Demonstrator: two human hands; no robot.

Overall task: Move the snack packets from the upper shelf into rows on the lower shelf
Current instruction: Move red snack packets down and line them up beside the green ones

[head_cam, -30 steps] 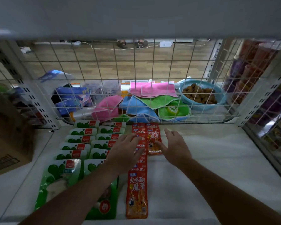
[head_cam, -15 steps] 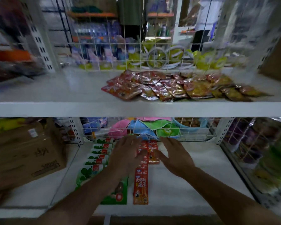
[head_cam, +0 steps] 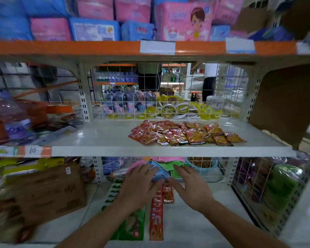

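A loose pile of red and orange snack packets (head_cam: 184, 133) lies on the white upper shelf (head_cam: 100, 138), right of its middle. On the lower shelf (head_cam: 195, 228) a row of red packets (head_cam: 157, 217) runs front to back, with a short second row (head_cam: 168, 195) beside it on the right. My left hand (head_cam: 140, 187) and my right hand (head_cam: 191, 188) hover over the far end of these rows, fingers spread, holding nothing. The left hand hides part of the green packets (head_cam: 132, 228) to the left.
A brown cardboard box (head_cam: 48, 192) stands on the lower shelf at the left. Wire mesh (head_cam: 168, 106) backs both shelves. Coloured cloths and a blue bowl (head_cam: 202, 163) lie behind the lower mesh. Pink and blue packs (head_cam: 183, 22) fill the top shelf.
The view has tilted up from the lower shelf, so the upper shelf and its pile now show. Both hands have drawn back slightly from the red rows, still empty.
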